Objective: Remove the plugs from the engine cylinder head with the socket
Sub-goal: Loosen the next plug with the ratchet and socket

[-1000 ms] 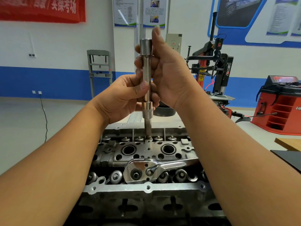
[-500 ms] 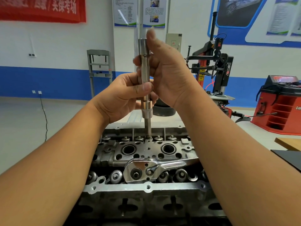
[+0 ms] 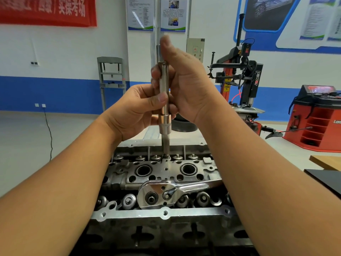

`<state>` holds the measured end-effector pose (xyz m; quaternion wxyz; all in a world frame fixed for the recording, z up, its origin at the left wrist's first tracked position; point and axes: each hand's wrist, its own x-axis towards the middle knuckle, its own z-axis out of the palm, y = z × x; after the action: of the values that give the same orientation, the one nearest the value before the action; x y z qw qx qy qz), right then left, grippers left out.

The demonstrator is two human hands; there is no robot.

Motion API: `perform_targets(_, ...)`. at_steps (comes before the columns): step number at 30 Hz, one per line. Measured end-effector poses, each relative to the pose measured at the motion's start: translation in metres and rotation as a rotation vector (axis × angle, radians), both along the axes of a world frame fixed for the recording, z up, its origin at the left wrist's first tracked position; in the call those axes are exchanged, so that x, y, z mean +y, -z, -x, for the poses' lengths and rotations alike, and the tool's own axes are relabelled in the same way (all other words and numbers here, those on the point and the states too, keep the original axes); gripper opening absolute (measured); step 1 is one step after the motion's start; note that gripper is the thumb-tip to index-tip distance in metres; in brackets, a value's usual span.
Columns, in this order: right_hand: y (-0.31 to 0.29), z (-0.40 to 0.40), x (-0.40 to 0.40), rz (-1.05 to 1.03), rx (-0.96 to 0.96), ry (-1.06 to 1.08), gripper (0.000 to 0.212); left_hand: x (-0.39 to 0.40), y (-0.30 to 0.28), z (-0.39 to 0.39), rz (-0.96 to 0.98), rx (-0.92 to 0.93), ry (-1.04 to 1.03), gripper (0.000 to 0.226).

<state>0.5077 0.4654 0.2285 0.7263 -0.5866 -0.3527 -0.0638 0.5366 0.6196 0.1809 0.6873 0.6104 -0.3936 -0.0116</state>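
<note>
Grip: long socket bar (image 3: 164,93) pinched by left hand (image 3: 136,109) low on shaft, by right hand (image 3: 186,84) near top. Right-hand fingers rolled round bar since half second ago; bar kept upright, tip seated on plug (image 3: 166,156) in cylinder head (image 3: 162,172). Plug judged being spun out by hand. Ratchet (image 3: 166,194) left lying on head.

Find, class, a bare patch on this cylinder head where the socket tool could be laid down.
Bare: the flat middle deck between the two round bores; the near flange. Crowded: the valve rows, and the ratchet lies across the near one. Both hands grip the socket tool.
</note>
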Motion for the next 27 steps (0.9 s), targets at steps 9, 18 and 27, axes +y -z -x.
perform_targets(9,-0.0017,0.0034,-0.0005,-0.058,0.075,-0.135,0.042,0.0043,-0.0008,0.003,-0.001,0.04,0.079,0.039)
perform_targets(18,-0.0015,0.0038,0.0013,-0.041,0.044,-0.105,0.038,0.0026,-0.001,0.0043,-0.008,0.026,0.063,0.04)
perform_targets(27,-0.0005,0.0025,0.0003,0.005,0.024,-0.033,0.037,0.0006,-0.0002,0.0022,0.005,0.0,0.007,0.043)
